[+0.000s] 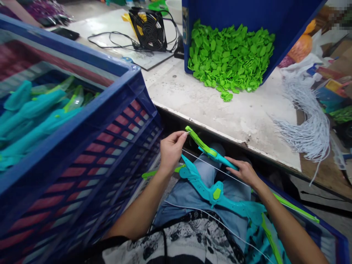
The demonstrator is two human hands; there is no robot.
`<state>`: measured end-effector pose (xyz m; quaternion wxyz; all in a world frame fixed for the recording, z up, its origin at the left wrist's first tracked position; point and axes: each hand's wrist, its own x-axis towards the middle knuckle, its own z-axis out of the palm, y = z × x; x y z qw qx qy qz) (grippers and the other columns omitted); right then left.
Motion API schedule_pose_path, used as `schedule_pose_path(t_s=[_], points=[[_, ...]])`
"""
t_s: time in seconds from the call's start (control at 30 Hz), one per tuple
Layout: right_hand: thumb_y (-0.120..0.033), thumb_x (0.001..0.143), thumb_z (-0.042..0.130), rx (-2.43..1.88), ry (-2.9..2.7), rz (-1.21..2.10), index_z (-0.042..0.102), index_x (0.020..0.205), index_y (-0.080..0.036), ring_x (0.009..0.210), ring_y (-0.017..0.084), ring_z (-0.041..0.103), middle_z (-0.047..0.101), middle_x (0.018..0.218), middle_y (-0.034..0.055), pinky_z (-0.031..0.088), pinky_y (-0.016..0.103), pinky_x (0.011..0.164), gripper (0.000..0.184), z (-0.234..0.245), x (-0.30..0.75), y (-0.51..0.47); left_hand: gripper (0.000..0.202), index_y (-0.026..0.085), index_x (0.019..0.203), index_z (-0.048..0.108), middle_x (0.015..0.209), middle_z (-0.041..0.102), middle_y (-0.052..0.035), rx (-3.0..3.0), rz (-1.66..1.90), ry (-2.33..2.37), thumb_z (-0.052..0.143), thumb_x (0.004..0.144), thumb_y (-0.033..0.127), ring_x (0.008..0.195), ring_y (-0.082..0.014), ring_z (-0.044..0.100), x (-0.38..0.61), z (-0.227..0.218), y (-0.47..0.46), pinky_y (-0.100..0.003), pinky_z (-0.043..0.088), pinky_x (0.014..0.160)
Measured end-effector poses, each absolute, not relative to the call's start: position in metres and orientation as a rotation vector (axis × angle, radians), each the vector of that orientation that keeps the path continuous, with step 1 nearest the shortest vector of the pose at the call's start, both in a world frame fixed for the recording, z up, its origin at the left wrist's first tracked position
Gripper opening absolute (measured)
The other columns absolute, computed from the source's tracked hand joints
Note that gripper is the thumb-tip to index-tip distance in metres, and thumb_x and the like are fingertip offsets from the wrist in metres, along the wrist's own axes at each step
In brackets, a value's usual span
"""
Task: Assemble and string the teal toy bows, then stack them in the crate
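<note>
- Toy bow [210,151]: moulded hard plastic, glossy; lime-green tapered limb tip, teal ribbed section behind it. Held slantwise above the lap, just below the workbench edge, between both hands.
- Bowstring [209,164]: thin white cord, taut, straight from the left fingers to beneath the right hand.
- Left hand [171,149]: thumb and forefinger pinched tight on the bowstring end, right at the green limb tip; other fingers curled in.
- Right hand [243,171]: palm down over the teal limb, fingers close together and wrapped along it.
- Second bow [217,192]: same teal plastic, lime oval insert at the grip, lying across the lap on faded blue jeans [189,196]; own white string slack below it.
- Shirt [189,244]: black-and-white print, soft fabric, at the bottom edge.
- Workbench [192,99]: white-painted top, scuffed and stained, chipped front edge.
- Green plastic pieces [231,58]: small flat lime mouldings, heaped, spilling onto the bench from a tipped blue bin [247,14]; pale sticker on the bin's corner, print too small to read.
- White cords [310,124]: loose bundle, fanned out at the right end of the bench.
- Blue crate [82,124]: lattice-walled plastic, close at left; teal mouldings [35,110] inside, under clear film.
- Fan [150,29]: black, square frame, wire grille, thin black cable trailing left, far end of the bench.
</note>
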<state>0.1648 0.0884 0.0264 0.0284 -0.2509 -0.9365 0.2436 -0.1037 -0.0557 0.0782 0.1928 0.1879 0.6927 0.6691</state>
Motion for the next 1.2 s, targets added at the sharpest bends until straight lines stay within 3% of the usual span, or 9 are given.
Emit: schedule_pose_path(t_s=[0.53,0.63,0.73,0.83,0.97,1.2], points=[[-0.035,0.089,0.06,-0.766,-2.9,0.716,0.057,0.132,-0.03,0.1,0.026,0.07,0.07,0.118,0.0028,0.059,0.036,0.081,0.044,0.024,0.167,0.089,0.022,0.017,0.079,0.066,0.056,0.05,0.0044,0.574,1.876,1.887,0.065,0.078,0.039,0.053,-0.009,0.045,-0.096,0.078,-0.05,-0.021,0.035,0.051],[-0.036,0.09,0.058,-0.732,-2.915,0.643,0.057,0.133,-0.03,0.095,0.025,0.071,0.071,0.115,0.0034,0.059,0.035,0.08,0.043,0.022,0.167,0.085,0.021,0.018,0.093,0.06,0.055,0.041,0.0083,0.618,1.902,1.857,0.066,0.078,0.032,0.049,-0.0071,0.038,-0.095,0.083,-0.048,-0.019,0.032,0.049],[-0.036,0.093,0.053,-0.691,-2.922,0.514,0.056,0.135,-0.028,0.09,0.024,0.071,0.074,0.106,0.0055,0.058,0.036,0.08,0.043,0.019,0.169,0.078,0.038,0.018,0.108,0.056,0.054,0.035,0.0105,0.67,1.882,1.907,0.07,0.074,0.026,0.049,-0.0071,0.036,-0.094,0.087,-0.047,-0.018,0.031,0.049],[-0.039,0.095,0.05,-0.663,-2.915,0.458,0.055,0.136,-0.026,0.085,0.023,0.069,0.073,0.098,0.0073,0.057,0.037,0.078,0.044,0.018,0.172,0.073,0.024,0.016,0.097,0.062,0.053,0.034,0.0089,0.702,1.783,2.063,0.066,0.076,0.028,0.049,-0.0073,0.035,-0.093,0.087,-0.048,-0.019,0.03,0.049],[-0.044,0.094,0.05,-0.653,-2.734,0.445,0.057,0.133,-0.025,0.095,0.025,0.064,0.067,0.107,0.0106,0.056,0.039,0.082,0.044,0.036,0.157,0.074,0.017,0.016,0.09,0.065,0.052,0.035,0.0082,0.675,1.732,2.135,0.06,0.078,0.028,0.046,-0.0072,0.034,-0.092,0.078,-0.048,-0.02,0.026,0.046],[-0.029,0.094,0.055,-0.322,-2.479,0.698,0.066,0.114,-0.022,0.092,0.02,0.061,0.066,0.096,0.0076,0.051,0.035,0.082,0.024,0.086,0.039,0.073,0.019,0.015,0.088,0.066,0.049,0.037,0.0083,0.664,1.757,2.128,0.058,0.076,0.027,0.045,-0.0074,0.035,-0.091,0.065,-0.049,-0.019,0.025,0.046]])
